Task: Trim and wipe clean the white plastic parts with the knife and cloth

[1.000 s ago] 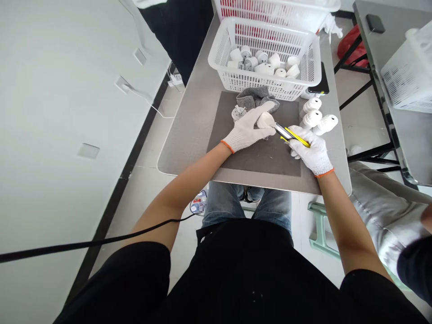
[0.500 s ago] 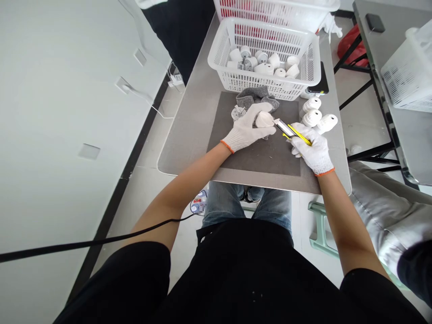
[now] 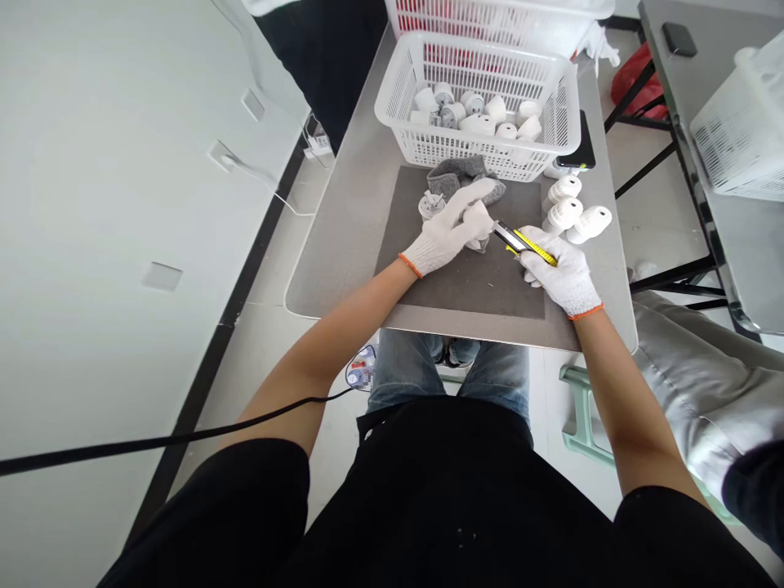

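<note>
My left hand [image 3: 446,229], in a white knit glove, is closed around a small rounded white part [image 3: 478,220], which the glove partly hides. Its index finger stretches out over the top. My right hand [image 3: 560,265], gloved too, grips a yellow and black utility knife [image 3: 525,242]. The blade points left, and its tip is at or very close to the white part; contact cannot be made out. Just left of the held part stands a round white piece with a grey inside [image 3: 431,204]. A crumpled grey cloth [image 3: 459,173] lies behind my left hand.
A white plastic basket [image 3: 478,149] holding several white parts [image 3: 478,124] stands at the back, another basket behind it. Several white housings [image 3: 589,224] stand at the right, near a black phone [image 3: 581,147]. A dark mat [image 3: 465,290] covers the table's middle. A person's leg [image 3: 704,376] is at right.
My left hand has turned the white part and closed more tightly around it, so less shows. My right hand has shifted slightly left with the knife, which has tilted.
</note>
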The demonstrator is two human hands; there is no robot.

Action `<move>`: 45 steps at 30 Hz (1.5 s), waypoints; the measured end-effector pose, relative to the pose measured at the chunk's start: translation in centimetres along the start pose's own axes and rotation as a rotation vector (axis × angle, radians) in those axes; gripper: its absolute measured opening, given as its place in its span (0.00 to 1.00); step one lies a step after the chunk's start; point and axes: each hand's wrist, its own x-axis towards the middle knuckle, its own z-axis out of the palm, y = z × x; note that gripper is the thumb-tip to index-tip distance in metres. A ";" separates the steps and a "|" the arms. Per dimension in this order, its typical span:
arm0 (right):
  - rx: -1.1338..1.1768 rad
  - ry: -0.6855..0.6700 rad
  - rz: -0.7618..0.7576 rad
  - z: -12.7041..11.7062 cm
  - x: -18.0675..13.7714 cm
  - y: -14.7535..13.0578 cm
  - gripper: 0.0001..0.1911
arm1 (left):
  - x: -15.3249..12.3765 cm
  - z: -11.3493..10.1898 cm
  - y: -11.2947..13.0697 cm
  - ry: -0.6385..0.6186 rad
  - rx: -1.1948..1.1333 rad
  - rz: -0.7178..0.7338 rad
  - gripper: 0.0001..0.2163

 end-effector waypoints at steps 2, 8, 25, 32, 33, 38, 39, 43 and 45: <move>-0.013 0.001 -0.007 0.0 0.0 0.0 0.37 | -0.2 0.2 0.4 0.001 -0.062 -0.048 0.40; -0.032 -0.020 -0.006 0.1 0.1 0.1 0.38 | -0.3 0.0 0.4 -0.010 -0.035 -0.061 0.38; 0.116 0.042 0.008 0.2 0.2 -0.3 0.36 | 0.5 -0.3 -0.8 -0.045 0.304 0.089 0.38; 0.087 0.028 0.038 0.8 0.3 -0.1 0.39 | 0.3 -0.1 -0.3 -0.040 0.250 0.058 0.31; 0.086 0.032 0.032 0.8 0.3 -0.1 0.39 | 0.3 -0.1 -0.3 -0.038 0.246 0.046 0.30; 0.100 -0.007 0.018 0.6 0.2 -0.2 0.37 | 0.3 -0.3 0.2 -0.054 0.277 0.016 0.34; 0.102 0.000 0.019 0.6 0.2 -0.2 0.37 | 0.3 -0.4 0.3 -0.066 0.288 0.014 0.34; 0.109 0.004 0.022 0.6 0.2 -0.4 0.36 | 0.4 -0.6 0.4 -0.099 0.309 0.025 0.32; 0.111 0.000 0.031 0.5 0.2 -0.3 0.37 | 0.4 -0.5 0.2 -0.102 0.286 0.043 0.32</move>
